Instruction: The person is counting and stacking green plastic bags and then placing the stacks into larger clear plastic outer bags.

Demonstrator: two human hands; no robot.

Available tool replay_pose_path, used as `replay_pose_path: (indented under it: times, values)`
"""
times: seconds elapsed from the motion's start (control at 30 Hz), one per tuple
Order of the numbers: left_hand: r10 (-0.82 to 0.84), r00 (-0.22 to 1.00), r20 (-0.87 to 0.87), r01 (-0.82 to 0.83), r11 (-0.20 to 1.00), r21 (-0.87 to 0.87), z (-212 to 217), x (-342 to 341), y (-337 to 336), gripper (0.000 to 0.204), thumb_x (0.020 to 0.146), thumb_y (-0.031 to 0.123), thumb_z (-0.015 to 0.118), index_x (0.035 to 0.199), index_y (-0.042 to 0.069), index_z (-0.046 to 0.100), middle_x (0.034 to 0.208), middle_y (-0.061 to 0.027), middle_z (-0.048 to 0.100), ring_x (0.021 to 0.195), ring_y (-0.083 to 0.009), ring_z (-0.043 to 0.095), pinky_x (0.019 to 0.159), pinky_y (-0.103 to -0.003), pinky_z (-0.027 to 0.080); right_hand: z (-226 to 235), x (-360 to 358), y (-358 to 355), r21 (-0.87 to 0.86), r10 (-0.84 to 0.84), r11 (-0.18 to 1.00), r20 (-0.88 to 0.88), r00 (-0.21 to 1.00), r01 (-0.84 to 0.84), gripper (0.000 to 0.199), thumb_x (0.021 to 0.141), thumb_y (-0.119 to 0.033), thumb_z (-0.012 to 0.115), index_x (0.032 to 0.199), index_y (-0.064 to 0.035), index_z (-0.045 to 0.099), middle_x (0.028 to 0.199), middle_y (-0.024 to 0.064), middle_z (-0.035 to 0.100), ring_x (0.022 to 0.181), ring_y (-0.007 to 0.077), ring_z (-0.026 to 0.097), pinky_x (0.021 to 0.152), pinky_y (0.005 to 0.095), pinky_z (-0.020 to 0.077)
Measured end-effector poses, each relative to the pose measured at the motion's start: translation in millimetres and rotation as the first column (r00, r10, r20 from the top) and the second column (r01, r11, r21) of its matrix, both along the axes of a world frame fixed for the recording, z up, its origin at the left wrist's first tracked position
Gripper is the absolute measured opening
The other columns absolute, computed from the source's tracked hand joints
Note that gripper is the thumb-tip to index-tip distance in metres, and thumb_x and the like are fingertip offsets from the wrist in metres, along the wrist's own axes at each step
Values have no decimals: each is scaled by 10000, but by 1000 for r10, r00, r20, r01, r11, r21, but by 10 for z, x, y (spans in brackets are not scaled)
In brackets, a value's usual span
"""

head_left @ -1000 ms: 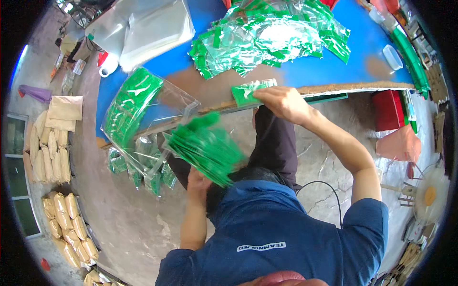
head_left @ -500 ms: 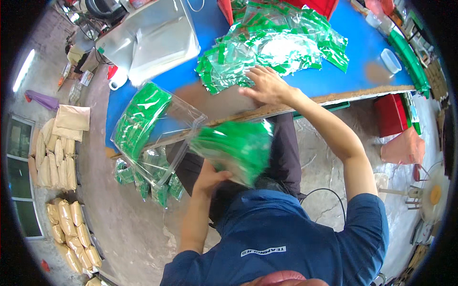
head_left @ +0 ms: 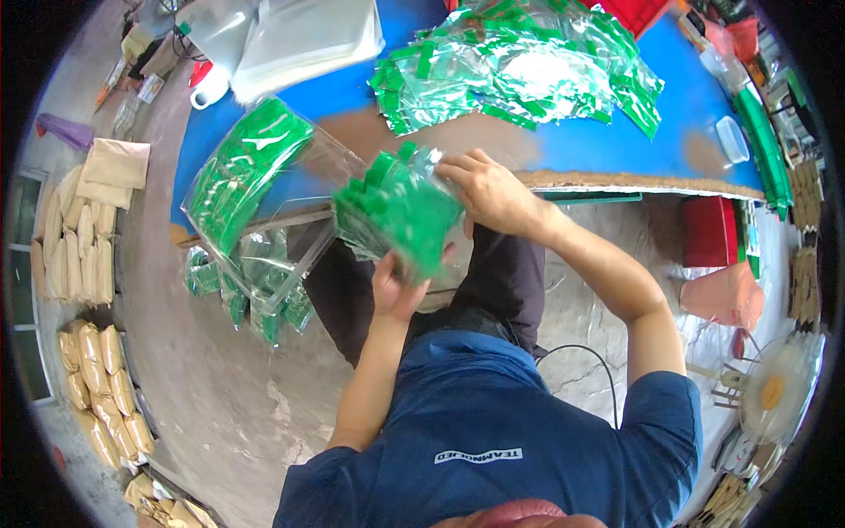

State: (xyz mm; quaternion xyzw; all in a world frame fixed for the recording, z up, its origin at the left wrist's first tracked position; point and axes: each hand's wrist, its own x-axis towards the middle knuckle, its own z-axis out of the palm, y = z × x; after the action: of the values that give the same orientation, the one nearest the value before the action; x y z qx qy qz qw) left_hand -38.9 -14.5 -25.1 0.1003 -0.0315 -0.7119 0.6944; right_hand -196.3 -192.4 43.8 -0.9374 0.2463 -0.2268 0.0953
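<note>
The left hand (head_left: 398,289) is gripping the near end of a stack of green packets (head_left: 396,211), and the right hand (head_left: 493,189) is closing over its far end, just near the blue bench (head_left: 563,150). A clear bag of green packets (head_left: 251,189) is lying to the left.

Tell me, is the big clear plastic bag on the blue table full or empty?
Partly full: the big clear plastic bag holds green packets along one side; the rest looks empty.

Left hand (head_left: 398,290) under stack of green packets (head_left: 398,211), right hand (head_left: 493,189) on top, blue table (head_left: 616,145)
</note>
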Motion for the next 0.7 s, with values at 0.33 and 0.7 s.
replay_pose_path:
  times: [0.33,0.7]
  values:
    - [112,986,121,-135,969,205,-534,37,159,552,894,138,667,1399,31,473,1401,-133,551,1295,-332,526,1131,-588,378,-237,15,-1201,-341,-181,935,-241,953,92,807,897,-708,484,1307,-19,574,1378,219,517,1359,387,395,1141,619,245]
    - [88,986,142,-102,990,94,-364,125,42,421,888,173,676,1262,-3,598,1237,-90,652,1167,-242,595,1062,-407,420,48,80,57,513,156,811,272,950,-280,371,920,9,490,1276,-13,592,1255,204,575,1131,391,579,974,426,476]
